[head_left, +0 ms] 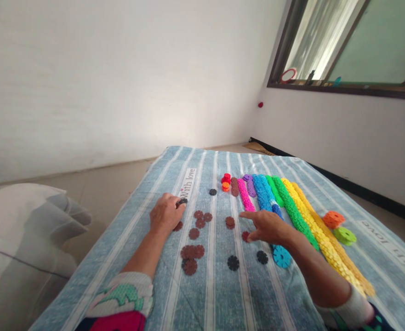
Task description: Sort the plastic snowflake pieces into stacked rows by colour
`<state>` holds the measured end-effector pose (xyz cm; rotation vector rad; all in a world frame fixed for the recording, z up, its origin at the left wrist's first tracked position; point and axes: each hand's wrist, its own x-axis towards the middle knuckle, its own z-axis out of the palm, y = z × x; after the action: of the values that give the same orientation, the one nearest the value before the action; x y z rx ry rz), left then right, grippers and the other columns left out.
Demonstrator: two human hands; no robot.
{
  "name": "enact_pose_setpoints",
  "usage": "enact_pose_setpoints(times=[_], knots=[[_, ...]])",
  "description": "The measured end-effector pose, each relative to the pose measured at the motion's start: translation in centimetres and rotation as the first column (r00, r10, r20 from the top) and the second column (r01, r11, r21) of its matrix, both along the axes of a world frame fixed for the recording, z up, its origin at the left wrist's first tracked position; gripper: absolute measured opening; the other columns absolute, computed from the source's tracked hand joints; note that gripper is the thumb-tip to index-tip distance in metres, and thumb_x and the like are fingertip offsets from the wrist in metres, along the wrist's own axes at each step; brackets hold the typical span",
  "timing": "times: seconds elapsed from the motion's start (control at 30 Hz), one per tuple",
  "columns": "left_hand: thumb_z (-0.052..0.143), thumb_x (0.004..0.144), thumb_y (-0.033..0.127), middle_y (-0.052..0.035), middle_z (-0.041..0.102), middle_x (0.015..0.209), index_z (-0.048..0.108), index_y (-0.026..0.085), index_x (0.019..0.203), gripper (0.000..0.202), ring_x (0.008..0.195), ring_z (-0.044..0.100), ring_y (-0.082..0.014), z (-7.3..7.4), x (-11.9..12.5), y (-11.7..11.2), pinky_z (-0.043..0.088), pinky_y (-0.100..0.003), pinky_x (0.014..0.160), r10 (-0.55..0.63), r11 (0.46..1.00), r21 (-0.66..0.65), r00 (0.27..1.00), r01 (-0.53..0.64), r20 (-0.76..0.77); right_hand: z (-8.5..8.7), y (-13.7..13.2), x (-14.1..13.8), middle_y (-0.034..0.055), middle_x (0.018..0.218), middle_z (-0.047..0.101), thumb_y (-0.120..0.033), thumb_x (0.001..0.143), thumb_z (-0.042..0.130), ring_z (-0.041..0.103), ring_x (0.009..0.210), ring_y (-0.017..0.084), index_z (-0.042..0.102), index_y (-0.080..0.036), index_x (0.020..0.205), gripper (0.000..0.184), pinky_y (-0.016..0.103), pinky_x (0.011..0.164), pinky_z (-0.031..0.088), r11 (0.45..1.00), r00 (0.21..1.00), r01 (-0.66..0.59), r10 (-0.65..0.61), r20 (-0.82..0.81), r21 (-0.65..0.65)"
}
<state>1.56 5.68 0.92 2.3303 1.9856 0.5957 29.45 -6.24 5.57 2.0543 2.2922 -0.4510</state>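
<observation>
My left hand [166, 212] is closed on a black notched plastic disc [182, 201], pinched at the fingertips. A brown disc [178, 226] lies beside that hand, partly hidden by it. My right hand [268, 226] is open, index finger stretched out and thumb apart from it. The right thumb is at the edge of a dark red disc [245, 236] on the cloth. Between the hands lie a small brown stack [230, 222] and loose brown discs [194, 233]. Closer to me are a brown cluster [190, 252] and black discs [233, 263]. Another black disc [213, 192] sits farther off.
Sorted rows stand right: pink [246, 195], blue [263, 193], green [300, 220], yellow [329, 243]. A large blue disc [281, 256] lies under my right forearm. Orange [333, 219] and lime [345, 236] stacks lie beyond the rows. Striped cloth [136, 230] covers the table.
</observation>
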Motion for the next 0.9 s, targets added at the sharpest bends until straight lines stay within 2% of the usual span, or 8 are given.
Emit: enact_pose_setpoints(times=[0.1,0.3,0.4,0.5,0.6,0.73,0.9], knots=[[0.046,0.083,0.039,-0.0047,0.062,0.108,0.07,0.023,0.091,0.03,0.098,0.06,-0.0211,0.0,0.0,0.0,0.048,-0.031,0.078,-0.004,1.0,-0.004,1.0,0.004,0.003,-0.5,0.4,0.0,0.0024,0.075,0.066,-0.029,0.067,0.076,0.062,0.075,0.021,0.053,-0.023,0.135,0.072,0.025,0.062,0.037,0.999,0.999,-0.032,0.032,-0.005,-0.025],[0.046,0.084,0.039,-0.0046,0.062,0.109,0.069,0.023,0.09,0.03,0.099,0.06,-0.0211,0.1,0.0,-0.1,0.048,-0.031,0.078,0.002,1.0,-0.014,1.0,-0.002,-0.003,-0.9,2.0,-0.6,-0.0001,0.079,0.064,-0.031,0.066,0.077,0.057,0.068,0.015,0.054,-0.025,0.134,0.072,0.023,0.061,0.035,0.998,0.99,-0.062,0.058,-0.131,-0.028],[0.046,0.084,0.04,-0.0043,0.062,0.109,0.069,0.023,0.091,0.029,0.1,0.059,-0.0209,0.0,0.0,0.0,0.047,-0.031,0.078,0.004,1.0,-0.021,1.0,-0.004,0.001,-0.9,2.8,-1.0,-0.0033,0.071,0.061,-0.03,0.065,0.077,0.053,0.063,0.013,0.058,-0.026,0.128,0.065,0.023,0.058,0.032,0.995,0.983,-0.099,0.094,-0.16,-0.021],[0.046,0.084,0.04,-0.0042,0.062,0.11,0.069,0.024,0.093,0.03,0.1,0.059,-0.0206,0.0,0.0,0.0,0.047,-0.031,0.078,0.007,1.0,-0.022,1.0,-0.006,0.004,-1.2,3.3,-1.3,-0.0046,0.069,0.06,-0.029,0.066,0.076,0.052,0.063,0.012,0.065,-0.027,0.115,0.051,0.022,0.057,0.03,0.994,0.977,-0.114,0.111,-0.184,-0.005],[0.047,0.084,0.039,-0.0043,0.062,0.11,0.07,0.024,0.093,0.029,0.1,0.059,-0.0204,0.1,0.0,-0.1,0.047,-0.03,0.077,0.01,1.0,-0.021,1.0,-0.01,0.004,-1.6,3.7,-1.4,-0.0046,0.067,0.059,-0.029,0.066,0.075,0.052,0.062,0.012,0.069,-0.025,0.106,0.041,0.022,0.056,0.03,0.996,0.974,-0.093,0.093,-0.207,0.006],[0.047,0.084,0.039,-0.0044,0.063,0.11,0.07,0.024,0.092,0.028,0.099,0.06,-0.0209,0.4,0.0,-0.3,0.048,-0.031,0.078,0.006,1.0,-0.018,1.0,-0.006,0.006,-2.0,4.1,-1.5,-0.0051,0.065,0.057,-0.027,0.064,0.076,0.052,0.06,0.012,0.07,-0.023,0.102,0.039,0.021,0.055,0.031,0.999,0.969,-0.05,0.052,-0.243,0.014],[0.048,0.083,0.039,-0.0039,0.063,0.11,0.07,0.024,0.092,0.028,0.098,0.06,-0.0205,0.3,0.0,-0.2,0.048,-0.031,0.078,-0.001,1.0,-0.01,1.0,0.001,0.013,-2.0,4.6,-1.8,-0.0081,0.054,0.054,-0.019,0.063,0.076,0.055,0.055,0.011,0.069,-0.02,0.096,0.033,0.02,0.054,0.034,0.997,0.951,-0.017,-0.005,-0.309,-0.069]])
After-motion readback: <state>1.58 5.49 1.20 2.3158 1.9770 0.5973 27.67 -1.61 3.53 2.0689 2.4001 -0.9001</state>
